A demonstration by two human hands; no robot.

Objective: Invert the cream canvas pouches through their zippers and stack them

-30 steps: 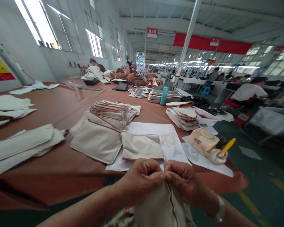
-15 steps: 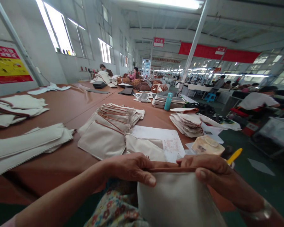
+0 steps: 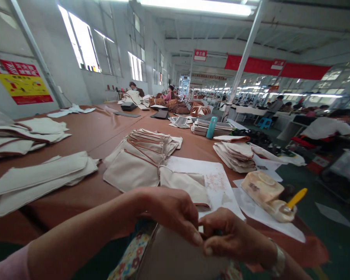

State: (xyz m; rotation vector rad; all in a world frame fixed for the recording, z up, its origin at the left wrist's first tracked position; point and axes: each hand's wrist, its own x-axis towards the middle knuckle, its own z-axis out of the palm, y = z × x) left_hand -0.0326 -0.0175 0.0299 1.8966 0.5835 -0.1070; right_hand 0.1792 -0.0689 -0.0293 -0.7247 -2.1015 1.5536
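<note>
Close to my body, a cream fabric panel (image 3: 177,256) hangs below my hands, over a flowered cloth on my lap. My left hand (image 3: 172,212) is closed on its upper edge, thumb in front. Beside it, almost touching, my right hand (image 3: 227,233) pinches the same edge near a corner; the fingers hide most of that edge. Just beyond my hands lies a folded cream piece (image 3: 183,182) on a white sheet (image 3: 221,182). A fanned stack of cream pieces with brown edging (image 3: 134,167) lies behind my left hand.
On the brown table (image 3: 105,134), more cream pieces (image 3: 46,179) lie at left. A teal bottle (image 3: 211,127) stands by a stack of panels. At right are another cream stack (image 3: 235,155), a cut-open plastic container (image 3: 262,186) and a yellow-handled tool (image 3: 297,198). Co-workers sit farther off.
My hands have drawn together along the panel's edge, the right one moving left and down. The panel's brown top strip is now mostly covered. The view has shifted slightly left.
</note>
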